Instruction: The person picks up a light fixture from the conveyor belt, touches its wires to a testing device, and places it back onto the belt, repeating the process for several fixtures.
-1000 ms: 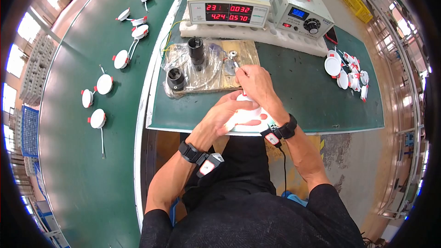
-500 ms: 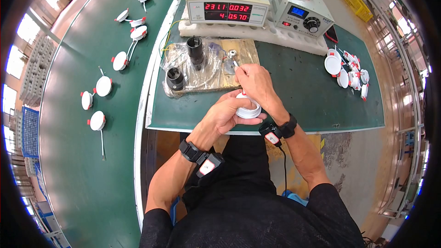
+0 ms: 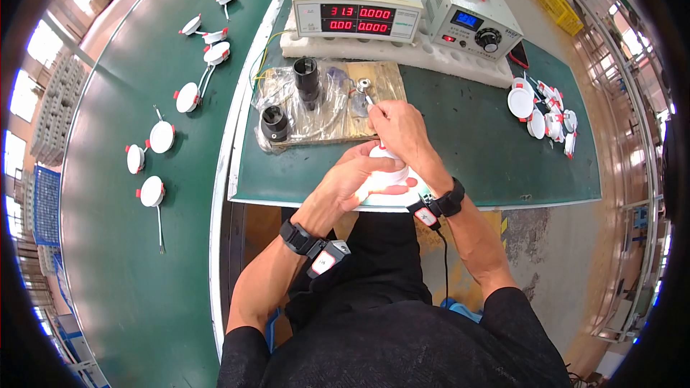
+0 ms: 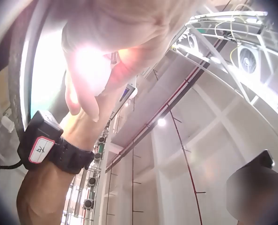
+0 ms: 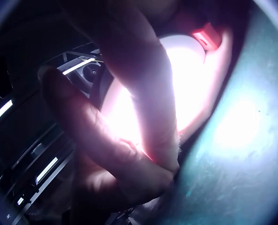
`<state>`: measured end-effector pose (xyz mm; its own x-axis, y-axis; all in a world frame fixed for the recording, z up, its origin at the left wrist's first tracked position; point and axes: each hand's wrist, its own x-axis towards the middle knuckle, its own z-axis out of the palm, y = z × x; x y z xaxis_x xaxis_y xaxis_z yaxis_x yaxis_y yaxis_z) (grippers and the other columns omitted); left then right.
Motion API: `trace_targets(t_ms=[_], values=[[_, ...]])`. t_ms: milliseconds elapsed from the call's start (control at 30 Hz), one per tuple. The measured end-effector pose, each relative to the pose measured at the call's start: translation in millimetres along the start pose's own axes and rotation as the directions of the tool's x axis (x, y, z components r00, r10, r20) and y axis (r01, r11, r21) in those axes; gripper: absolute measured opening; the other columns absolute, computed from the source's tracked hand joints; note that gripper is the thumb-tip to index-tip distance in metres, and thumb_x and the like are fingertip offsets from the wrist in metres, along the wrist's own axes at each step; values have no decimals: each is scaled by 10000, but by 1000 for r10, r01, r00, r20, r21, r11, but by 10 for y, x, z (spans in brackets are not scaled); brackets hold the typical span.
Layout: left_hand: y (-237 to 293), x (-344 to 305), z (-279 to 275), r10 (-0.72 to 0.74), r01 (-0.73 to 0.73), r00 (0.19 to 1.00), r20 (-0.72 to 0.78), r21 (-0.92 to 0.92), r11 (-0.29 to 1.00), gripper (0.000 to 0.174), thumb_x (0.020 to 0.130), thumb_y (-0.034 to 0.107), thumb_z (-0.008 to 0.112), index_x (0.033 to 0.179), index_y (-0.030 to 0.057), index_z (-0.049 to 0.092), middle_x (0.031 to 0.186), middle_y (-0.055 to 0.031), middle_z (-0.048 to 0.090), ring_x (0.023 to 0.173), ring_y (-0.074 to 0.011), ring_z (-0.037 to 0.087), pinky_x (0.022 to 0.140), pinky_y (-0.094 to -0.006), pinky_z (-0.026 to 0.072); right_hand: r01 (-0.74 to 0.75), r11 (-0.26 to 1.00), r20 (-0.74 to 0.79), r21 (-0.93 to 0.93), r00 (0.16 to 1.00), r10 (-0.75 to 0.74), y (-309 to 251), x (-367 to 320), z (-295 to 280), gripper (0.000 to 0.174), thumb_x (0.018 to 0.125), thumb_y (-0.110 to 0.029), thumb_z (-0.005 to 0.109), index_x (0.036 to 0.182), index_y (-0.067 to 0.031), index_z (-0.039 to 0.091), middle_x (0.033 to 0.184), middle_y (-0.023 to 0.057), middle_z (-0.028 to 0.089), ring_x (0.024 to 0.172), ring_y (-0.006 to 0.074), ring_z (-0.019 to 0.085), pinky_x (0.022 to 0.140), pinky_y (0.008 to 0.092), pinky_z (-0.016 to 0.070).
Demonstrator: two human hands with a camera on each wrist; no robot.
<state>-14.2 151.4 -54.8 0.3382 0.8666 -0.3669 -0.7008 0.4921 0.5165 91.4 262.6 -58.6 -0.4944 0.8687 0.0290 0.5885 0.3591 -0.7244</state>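
A round white lamp [image 3: 390, 169] glows brightly in the left hand [image 3: 357, 178], whose thumb and fingers curl round its rim near the table's front edge. One red clip [image 5: 207, 37] of the lamp shows in the right wrist view. Just above the lamp, the right hand [image 3: 400, 129] pinches a thin white cable [image 3: 370, 101] that reaches toward a small metal terminal [image 3: 364, 83] on the wooden board [image 3: 387, 75]. The right fingertips are partly hidden. In the left wrist view the lit lamp [image 4: 91, 70] is overexposed between the fingers.
Two black sockets [image 3: 306, 79] stand on the film-wrapped board's left part. Behind are a meter [image 3: 357, 20] with red digits and a dial box [image 3: 471, 25]. White lamps [image 3: 521, 103] lie piled at the right; several more [image 3: 162, 136] lie on the green surface at the left.
The lamp went from lit to dark and is lit again now. The meter's digits changed, with several now at zero. Lamps at the left shifted slightly; both hands stay nearly still.
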Motion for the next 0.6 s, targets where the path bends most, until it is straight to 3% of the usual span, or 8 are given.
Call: trace_targets(t_ms=[433,533,600], values=[[66,-27,46,-18,18,1000,-16,14,1000,394,928,72,649,1301,6,538,1222,-145,652,1118,-303,673,960,-501,574,-44,999,29,13,999,44,-38,35,-59,372,949,-294,560,794,1,725,671,169,674,632,332,663,656,417,514],[72,-47,75,-8,7,1000,-21,-48,999,367,895,7,646,1242,-34,533,1204,-186,651,1058,-368,709,876,-448,635,-38,999,30,16,999,37,-36,21,-51,369,946,-292,562,792,1,725,663,170,670,626,331,662,652,416,514],[68,-46,68,-8,7,1000,-23,-49,999,366,896,11,645,1242,-33,532,1205,-188,649,1061,-367,708,879,-452,633,-41,999,34,21,999,40,-65,12,-72,368,945,-291,563,791,2,725,657,171,668,622,330,662,649,416,514]])
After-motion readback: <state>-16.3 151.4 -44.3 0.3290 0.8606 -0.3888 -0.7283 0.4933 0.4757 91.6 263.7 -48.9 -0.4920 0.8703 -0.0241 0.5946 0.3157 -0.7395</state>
